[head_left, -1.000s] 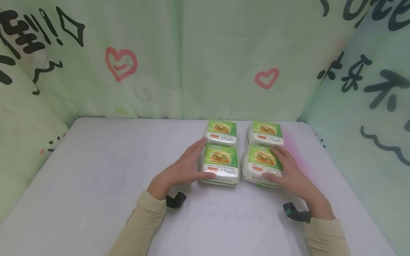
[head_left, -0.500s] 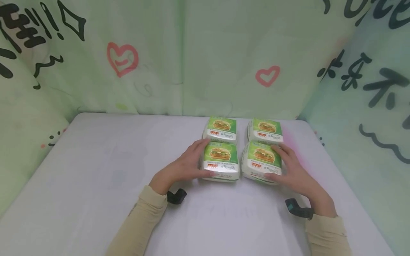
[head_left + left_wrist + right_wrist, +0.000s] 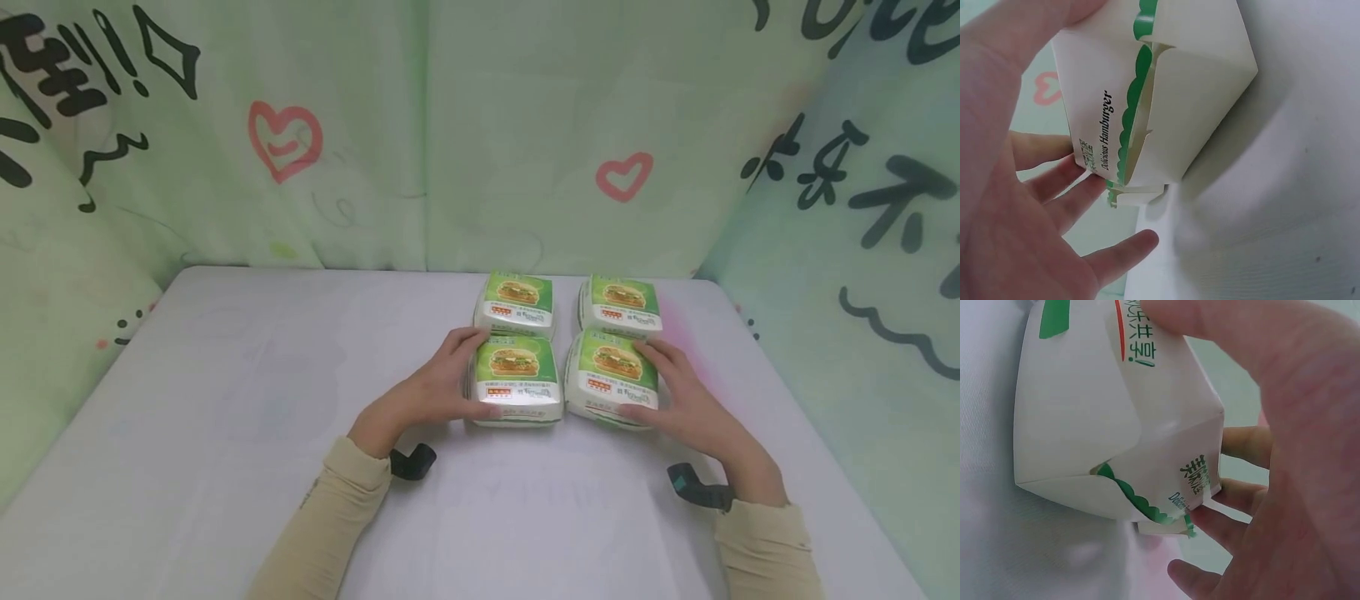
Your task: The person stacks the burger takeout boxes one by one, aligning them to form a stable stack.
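Two rows of green-and-white hamburger boxes stand on the table. My left hand (image 3: pixel 431 387) holds the front left hamburger box (image 3: pixel 519 379) at its left side, thumb at the front corner and fingers at the back. In the left wrist view, that box's side (image 3: pixel 1097 106) shows a green scalloped flap edge. My right hand (image 3: pixel 693 408) grips the front right hamburger box (image 3: pixel 613 379) from its right, thumb in front, fingertips at the back corner. In the right wrist view, this box (image 3: pixel 1079 406) sits on the white cloth. The two front boxes stand almost side by side, slightly angled.
Behind them stand a back left hamburger box (image 3: pixel 517 304) and a back right hamburger box (image 3: pixel 619 306), with a wider gap between. A white table (image 3: pixel 247 417) spreads to the left and front. Green printed cloth (image 3: pixel 420 125) walls the back and sides.
The front right box has shifted slightly left with my right hand, so the gap between the front boxes is narrower. My left hand has barely moved. The head view has tilted a little.
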A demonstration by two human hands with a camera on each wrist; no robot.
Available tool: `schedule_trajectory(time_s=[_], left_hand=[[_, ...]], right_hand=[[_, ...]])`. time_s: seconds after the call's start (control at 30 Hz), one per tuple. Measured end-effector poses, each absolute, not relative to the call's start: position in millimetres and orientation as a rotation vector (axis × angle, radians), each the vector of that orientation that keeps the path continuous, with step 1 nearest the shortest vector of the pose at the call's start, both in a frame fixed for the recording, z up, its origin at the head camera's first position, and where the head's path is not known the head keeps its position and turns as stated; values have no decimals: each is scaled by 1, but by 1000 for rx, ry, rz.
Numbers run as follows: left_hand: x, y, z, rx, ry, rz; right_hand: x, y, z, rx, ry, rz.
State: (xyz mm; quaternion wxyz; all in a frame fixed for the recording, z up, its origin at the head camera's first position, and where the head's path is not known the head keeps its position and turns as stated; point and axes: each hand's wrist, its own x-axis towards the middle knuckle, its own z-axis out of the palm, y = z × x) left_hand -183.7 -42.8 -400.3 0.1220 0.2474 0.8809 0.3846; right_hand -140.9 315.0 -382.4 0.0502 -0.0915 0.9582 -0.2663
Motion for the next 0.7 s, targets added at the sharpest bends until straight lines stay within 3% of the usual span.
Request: schedule_trajectory(time_s=[0.7], left_hand=[[-167, -83, -381, 669, 2702, 1130]], right_hand=[[-143, 316, -385, -281, 2896, -814]])
